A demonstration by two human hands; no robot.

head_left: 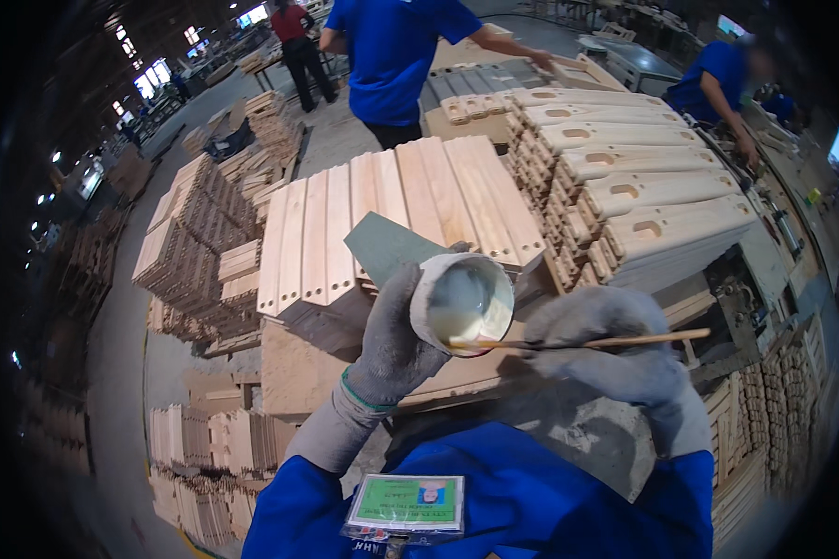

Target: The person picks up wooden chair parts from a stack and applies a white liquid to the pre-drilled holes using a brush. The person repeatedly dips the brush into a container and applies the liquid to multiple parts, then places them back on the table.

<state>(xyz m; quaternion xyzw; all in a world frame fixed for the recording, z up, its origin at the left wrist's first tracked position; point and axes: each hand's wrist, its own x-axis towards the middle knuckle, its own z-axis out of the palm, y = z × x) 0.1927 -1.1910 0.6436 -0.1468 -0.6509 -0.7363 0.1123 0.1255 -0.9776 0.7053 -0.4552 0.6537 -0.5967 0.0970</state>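
Observation:
My left hand [391, 335], in a grey knitted glove, is closed around a white cup [425, 312] tilted so its inside shows. Milky white liquid [459, 303] lies in the cup, and some coats its inner wall. Just behind the cup, a flat grey-green sheet [391, 247] juts out past my fingers; whether they grip it too is hidden. My right hand [598, 334], also gloved, pinches a thin wooden stick [657, 338]. The stick lies nearly level, its left end at the cup's lower rim; the exact shape of that end is unclear.
Planed boards with end holes [336, 219] are stacked right in front of me. To the right stands a pile of shaped slats with slots [653, 186]. More wood stacks [196, 224] rise at the left. A person in blue [391, 65] stands beyond; another [713, 79] works at the far right.

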